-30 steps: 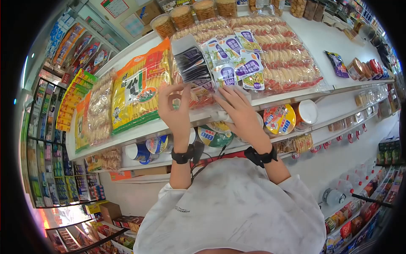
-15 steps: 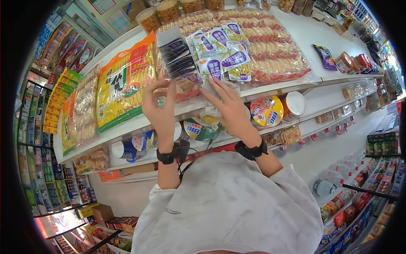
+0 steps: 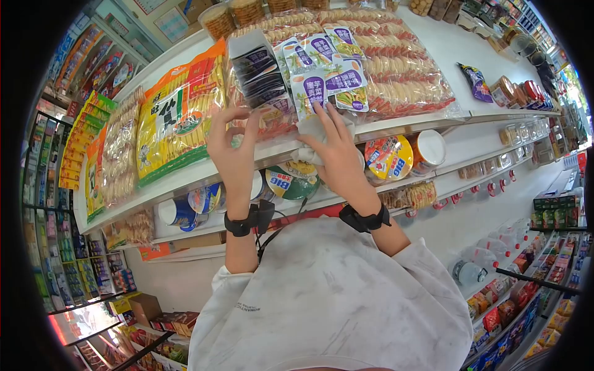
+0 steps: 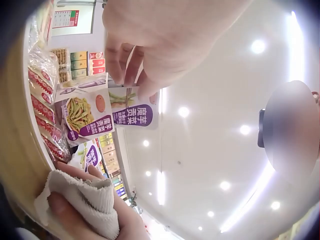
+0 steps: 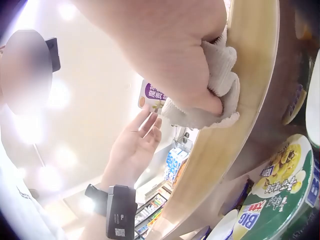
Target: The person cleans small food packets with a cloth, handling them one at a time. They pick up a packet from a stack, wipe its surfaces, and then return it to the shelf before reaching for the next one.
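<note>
An opened display box of dark packets lies on the counter, its printed faces showing in the left wrist view. My left hand is at its near end, thumb and forefinger bent round and pinching the edge. Beside the box, white-and-purple packets overlap on clear bags of round crackers. My right hand grips a crumpled white cloth at the counter's edge, two fingers reaching onto the nearest packet. The palm hides part of the cloth.
Yellow-and-orange snack bags lie left of the box. Round tubs line the back. Instant noodle tubs stand on the shelf below, and a purple bag lies to the right.
The head view has shifted, so the counter sits further left and higher. Both hands stay near the box and packets, with the right fingers slightly further onto the nearest packet.
</note>
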The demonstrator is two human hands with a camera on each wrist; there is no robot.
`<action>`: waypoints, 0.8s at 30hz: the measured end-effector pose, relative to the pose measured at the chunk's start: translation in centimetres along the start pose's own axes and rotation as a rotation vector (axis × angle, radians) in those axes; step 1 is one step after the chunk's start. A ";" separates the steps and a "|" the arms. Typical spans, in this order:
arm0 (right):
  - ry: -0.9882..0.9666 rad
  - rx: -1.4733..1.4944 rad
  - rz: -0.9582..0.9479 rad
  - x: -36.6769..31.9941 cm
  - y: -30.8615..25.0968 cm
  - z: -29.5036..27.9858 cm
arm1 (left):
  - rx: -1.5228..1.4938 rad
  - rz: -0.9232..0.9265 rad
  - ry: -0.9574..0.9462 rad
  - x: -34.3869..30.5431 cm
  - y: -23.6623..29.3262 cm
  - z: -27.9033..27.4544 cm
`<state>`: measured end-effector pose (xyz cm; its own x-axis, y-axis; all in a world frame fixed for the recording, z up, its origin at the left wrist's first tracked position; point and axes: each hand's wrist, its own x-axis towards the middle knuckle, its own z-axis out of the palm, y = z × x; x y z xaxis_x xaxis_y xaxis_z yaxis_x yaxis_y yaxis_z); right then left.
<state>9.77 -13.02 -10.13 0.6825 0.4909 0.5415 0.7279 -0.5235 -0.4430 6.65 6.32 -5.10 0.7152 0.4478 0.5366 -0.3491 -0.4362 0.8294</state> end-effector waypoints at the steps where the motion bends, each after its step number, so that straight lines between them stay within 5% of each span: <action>1: -0.008 -0.001 0.005 0.2 0.0 -0.1 | 0.005 -0.009 -0.002 0.0 0.1 0.0; 12: 0.013 0.053 -0.030 0.6 1.7 -1.5 | -0.077 0.044 0.150 1.4 1.1 0.2; 18: 0.171 0.209 0.009 0.5 2.3 -2.1 | -0.032 0.326 0.393 0.6 2.3 -0.2; 24: 0.312 0.575 0.102 0.0 1.9 -1.6 | -0.257 0.177 0.467 -0.4 3.3 -0.3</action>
<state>11.08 -15.13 -9.78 0.7618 0.1888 0.6196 0.6387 -0.0593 -0.7672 5.02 4.96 -2.50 0.3084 0.7083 0.6350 -0.6175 -0.3587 0.7000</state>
